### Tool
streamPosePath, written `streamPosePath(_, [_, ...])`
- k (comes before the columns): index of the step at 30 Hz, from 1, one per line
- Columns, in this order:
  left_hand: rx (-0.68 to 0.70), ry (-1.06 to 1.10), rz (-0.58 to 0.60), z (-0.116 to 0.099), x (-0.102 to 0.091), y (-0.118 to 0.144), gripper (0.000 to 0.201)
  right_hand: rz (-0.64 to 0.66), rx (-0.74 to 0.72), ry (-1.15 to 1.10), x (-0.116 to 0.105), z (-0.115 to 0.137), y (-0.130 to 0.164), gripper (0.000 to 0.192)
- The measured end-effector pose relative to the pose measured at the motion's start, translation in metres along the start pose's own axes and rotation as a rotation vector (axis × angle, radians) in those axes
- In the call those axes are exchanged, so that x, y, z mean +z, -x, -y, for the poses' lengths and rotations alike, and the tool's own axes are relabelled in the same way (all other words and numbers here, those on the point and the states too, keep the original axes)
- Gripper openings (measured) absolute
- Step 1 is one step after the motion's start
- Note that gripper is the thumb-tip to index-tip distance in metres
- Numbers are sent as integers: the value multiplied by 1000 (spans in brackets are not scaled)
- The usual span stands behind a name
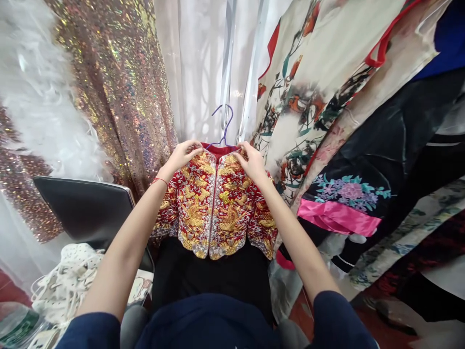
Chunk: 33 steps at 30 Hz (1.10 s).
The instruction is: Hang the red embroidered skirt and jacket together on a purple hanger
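A small red jacket (228,213) with gold and silver embroidery lies face up over my lap, its front edges meeting down the middle. A purple hanger (228,123) sits inside its collar, the hook sticking up beyond the neckline. My left hand (186,154) pinches the jacket's shoulder near the left of the collar, thumb on the front. On the opposite shoulder, my right hand (250,160) grips the cloth the same way. The fingers of both hands are partly hidden behind the fabric.
A black-backed chair (87,208) stands at left, near white lace-like fabric (69,276) and a plastic bottle (18,325). Sequined cloth (123,72) and white feathery material (47,87) hang behind. Floral garments (290,97) and a black garment with pink trim (337,218) hang close on the right.
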<state>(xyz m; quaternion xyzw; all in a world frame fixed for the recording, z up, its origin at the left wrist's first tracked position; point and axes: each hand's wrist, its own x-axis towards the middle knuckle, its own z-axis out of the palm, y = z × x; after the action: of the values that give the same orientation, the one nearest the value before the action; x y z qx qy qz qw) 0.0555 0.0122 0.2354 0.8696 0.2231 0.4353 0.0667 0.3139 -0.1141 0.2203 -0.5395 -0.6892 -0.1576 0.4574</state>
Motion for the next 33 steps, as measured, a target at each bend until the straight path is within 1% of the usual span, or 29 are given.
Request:
streamPosePath(1, [-25, 67, -23, 5, 6, 4, 34, -5, -11, 17, 2, -1, 4, 33])
streamPosePath(2, [-45, 107, -52, 10, 10, 9, 44, -9, -32, 40, 3, -2, 10, 38])
streamPosePath(4, [-82, 101, -92, 20, 12, 20, 64, -18, -75, 92, -1, -6, 22, 43])
streamPosePath(5, [-100, 72, -83, 26, 9, 26, 67, -22, -87, 118, -5, -9, 28, 44])
streamPosePath(6, [-120, 35, -65, 32, 5, 31, 65, -22, -89, 144, -9, -13, 35, 44])
streamPosePath(9, [-178, -49, -34, 47, -7, 48, 49, 6, -50, 223, -20, -30, 55, 51])
streamPosePath(11, [-206, -67, -62, 53, -11, 56, 44, 42, -20, 237, -22, -42, 64, 54])
streamPosePath(13, [-212, -82, -102, 54, -11, 60, 39, 58, -3, 212, -20, -52, 67, 52])
streamPosePath(15, [-215, -98, -152, 50, -9, 60, 32, 43, 3, 189, -18, -56, 64, 51])
streamPosePath(17, [-209, -97, -211, 44, -11, 56, 27, -3, 9, 184, -18, -55, 56, 51])
streamPosePath(21, [-193, -99, -367, 40, -19, 48, 27, -107, 29, 147, -20, -50, 36, 47])
streamPosePath(22, [-204, -105, -378, 42, -20, 47, 28, -115, 44, 134, -19, -49, 33, 45])
streamPosePath(23, [-219, -104, -361, 45, -20, 48, 28, -103, 63, 124, -17, -50, 33, 44])
streamPosePath(24, [-238, -95, -319, 48, -19, 49, 28, -70, 88, 119, -15, -52, 34, 44])
streamPosePath(26, [-280, -56, -218, 54, -14, 55, 29, 22, 144, 121, -9, -57, 41, 44])
streamPosePath(27, [-303, -36, -190, 57, -11, 58, 31, 60, 168, 127, -6, -60, 45, 45])
streamPosePath(29, [-344, -14, -195, 59, -5, 66, 37, 92, 202, 148, -2, -66, 53, 48])
streamPosePath(33, [-361, 14, -254, 54, -2, 77, 43, 69, 221, 192, -1, -71, 57, 50])
